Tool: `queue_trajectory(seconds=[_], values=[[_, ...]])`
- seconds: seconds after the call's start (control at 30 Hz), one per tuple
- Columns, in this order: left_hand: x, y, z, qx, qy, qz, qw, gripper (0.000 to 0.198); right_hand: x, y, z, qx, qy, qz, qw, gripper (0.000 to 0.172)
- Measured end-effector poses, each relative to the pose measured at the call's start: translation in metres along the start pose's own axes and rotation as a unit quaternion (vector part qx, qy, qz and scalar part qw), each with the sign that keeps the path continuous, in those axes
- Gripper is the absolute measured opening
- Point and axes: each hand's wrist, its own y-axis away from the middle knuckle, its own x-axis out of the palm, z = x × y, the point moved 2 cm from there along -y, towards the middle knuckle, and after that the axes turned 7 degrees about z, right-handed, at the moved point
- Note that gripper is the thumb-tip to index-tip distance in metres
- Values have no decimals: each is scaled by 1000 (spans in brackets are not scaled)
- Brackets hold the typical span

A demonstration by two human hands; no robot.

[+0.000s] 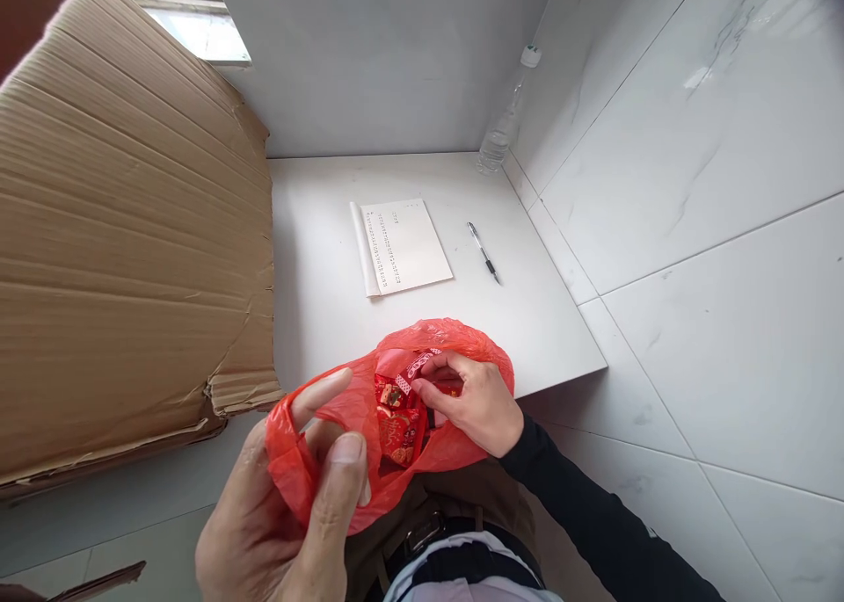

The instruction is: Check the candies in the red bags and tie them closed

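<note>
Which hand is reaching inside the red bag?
The right hand, black-sleeved, dipped among the red packets inside; the left hand only pinches the edge of the red bag from outside.

Your right hand (478, 404) emerges from a long, close-fitting black sleeve (607, 523) ending at the wrist. At your waist: brown trousers (484, 489), a dark belt (465, 525) with a metal buckle (422, 532), and a pale top's hem (454, 587).

From the red bag (475, 343), a cardboard sheet (132, 233) is walling off nine o'clock and the tiled wall (692, 189) is closing three. Between them the worktop (316, 303) is lying open toward twelve, where a paper (403, 246), a pen (483, 252) and a bottle (501, 127) at one are sitting.
</note>
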Motion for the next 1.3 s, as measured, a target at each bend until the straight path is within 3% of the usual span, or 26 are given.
queue_trajectory(seconds=[0.13, 0.33, 0.5, 0.77, 0.87, 1.03, 1.3], values=[[-1, 0, -1, 5, -2, 5, 1000, 44, 2, -4, -6, -3, 7, -31, 999, 2], [0, 0, -1, 10, -2, 0, 1000, 42, -1, -1, -6, 21, 86, -39, 995, 19], [0, 1, -2, 8, -8, 11, 1000, 38, -1, -3, -6, 43, 204, 16, 978, 35], [3, 0, -2, 17, -25, 16, 999, 37, 7, -15, -11, 74, 269, 30, 960, 34], [2, 0, -1, 12, -20, 14, 1000, 37, 6, -17, -9, 62, 250, 15, 966, 23], [-3, -2, 2, 4, -8, -3, 1000, 42, -2, -9, 3, -29, 129, -16, 991, 15], [0, -2, 1, 11, -11, 7, 1000, 42, -7, -6, -6, 22, -6, -53, 998, 10]])
